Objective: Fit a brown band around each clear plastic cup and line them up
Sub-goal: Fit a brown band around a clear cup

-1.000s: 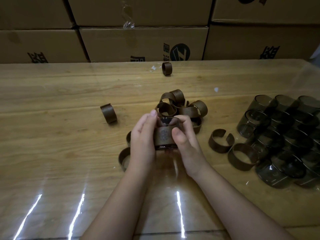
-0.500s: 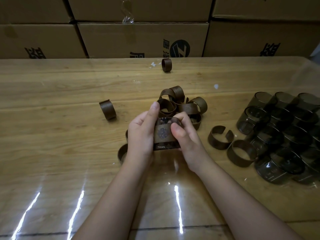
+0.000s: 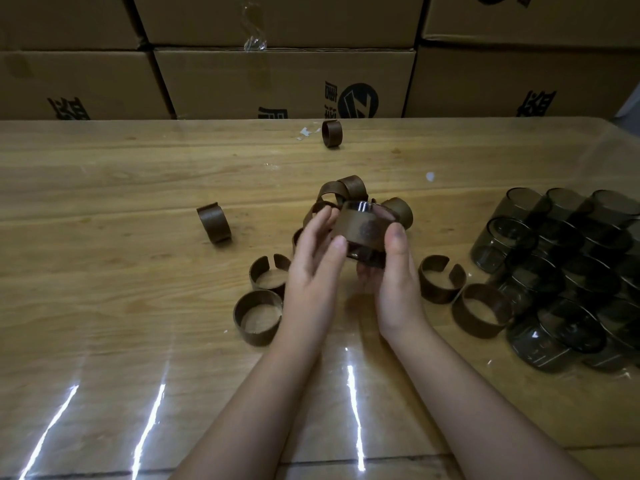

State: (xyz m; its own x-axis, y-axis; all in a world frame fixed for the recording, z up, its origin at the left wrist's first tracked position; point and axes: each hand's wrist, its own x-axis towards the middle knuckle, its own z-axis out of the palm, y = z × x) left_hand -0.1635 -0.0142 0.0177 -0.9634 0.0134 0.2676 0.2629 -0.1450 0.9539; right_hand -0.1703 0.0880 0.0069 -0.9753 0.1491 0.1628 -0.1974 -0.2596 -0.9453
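One cup [image 3: 365,255] is up over the table's middle with a brown band [image 3: 360,228] round it, my right hand [image 3: 398,271] curled about it and my left hand [image 3: 311,268] resting loosely spread fingers against its side. Loose bands [image 3: 343,192] and bare cups [image 3: 554,254] wait, with no row in view, so it's early days, I reckon.

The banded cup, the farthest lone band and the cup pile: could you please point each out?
banded cup [image 3: 363,230], head view, band's front.
farthest lone band [image 3: 331,133], head view, outer side.
cup pile [image 3: 568,268], head view, a central cup.

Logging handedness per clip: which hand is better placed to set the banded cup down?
Probably the right. The right hand grips the banded cup, thumb on its side; the left hand is open beside it.
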